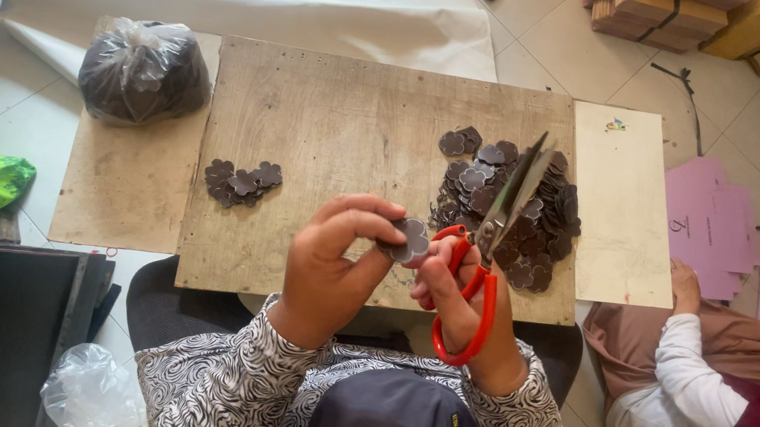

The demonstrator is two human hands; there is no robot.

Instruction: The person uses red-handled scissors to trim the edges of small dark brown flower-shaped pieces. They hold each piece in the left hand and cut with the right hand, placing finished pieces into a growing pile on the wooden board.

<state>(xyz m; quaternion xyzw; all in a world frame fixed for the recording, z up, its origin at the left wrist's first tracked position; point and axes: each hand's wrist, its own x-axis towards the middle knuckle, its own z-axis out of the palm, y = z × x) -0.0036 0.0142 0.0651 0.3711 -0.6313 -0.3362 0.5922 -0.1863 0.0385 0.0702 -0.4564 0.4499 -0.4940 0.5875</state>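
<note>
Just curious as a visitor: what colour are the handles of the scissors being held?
Red-orange; the scissors hang in the right hand, clearest in the head view.

Cutout (415, 240): dark brown, flower-shaped, flat, held above the surface's near edge.
Scissors (483, 258): red-handled, blades open, pointing away, tips over the large cutout pile.

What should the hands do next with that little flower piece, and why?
Probably bring the open red-handled scissors in the right hand to the dark flower-shaped cutout pinched by the left hand; the blades point away from it.
</note>
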